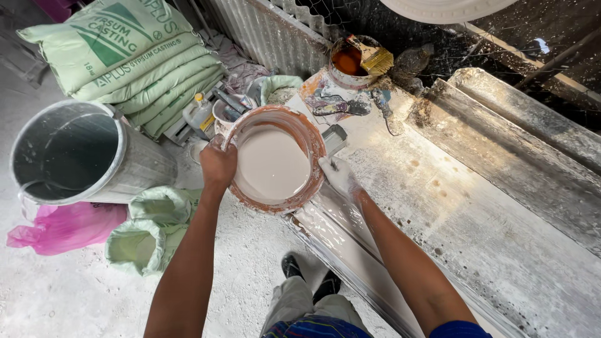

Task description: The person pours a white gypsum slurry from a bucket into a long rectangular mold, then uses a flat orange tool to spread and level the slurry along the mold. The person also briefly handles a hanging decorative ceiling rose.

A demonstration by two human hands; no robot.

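An orange bowl [310,134] full of smooth white liquid plaster is held at the near edge of a long wet workbench [476,213]. My left hand [218,164] grips its left rim. On the right rim rests my right hand [338,175], coated in white plaster, with its fingers closed on the bowl's edge. A long white moulded strip [338,241] lies along the bench edge just under the bowl.
A large metal bucket [134,166] stands at left, with a pink bag [62,226] and open green sacks [150,235] beside it. Stacked green sacks [134,59] lie behind. A pot with a brush [350,59] and small tools sit at the bench's far end. My feet [307,275] are below.
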